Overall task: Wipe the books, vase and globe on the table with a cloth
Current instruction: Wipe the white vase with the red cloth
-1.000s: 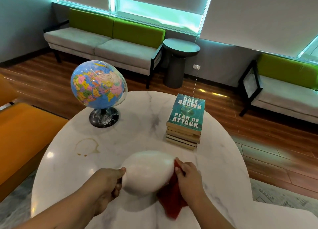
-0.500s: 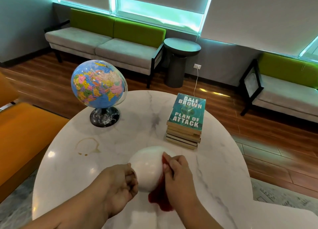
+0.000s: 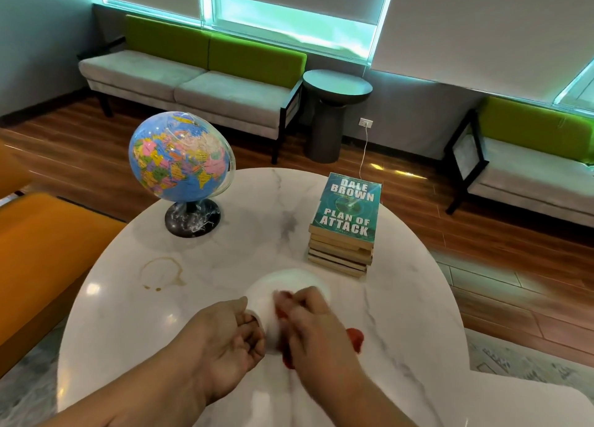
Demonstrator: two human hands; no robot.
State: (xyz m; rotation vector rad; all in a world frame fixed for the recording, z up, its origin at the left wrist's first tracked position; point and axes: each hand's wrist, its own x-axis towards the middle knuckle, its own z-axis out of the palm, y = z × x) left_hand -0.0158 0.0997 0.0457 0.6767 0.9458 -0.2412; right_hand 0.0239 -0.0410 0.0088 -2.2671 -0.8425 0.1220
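head view, hands (image 3: 225,340) (image 3: 318,327) on white vase (image 3: 289,285), contents unseen, red cloth (image 3: 355,338) against it

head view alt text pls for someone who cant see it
The left hand grips a white vase by one end while the right hand presses a red cloth against it at a round marble table. A globe and a stack of books stand farther back on it.

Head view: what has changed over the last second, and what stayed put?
The vase, gripped at its neck by the left hand, swung from lying crosswise to pointing away from the person. The right hand slid the red cloth from the vase's right end onto its top. Nothing was let go. The globe, stack of books and ring stain stayed put.
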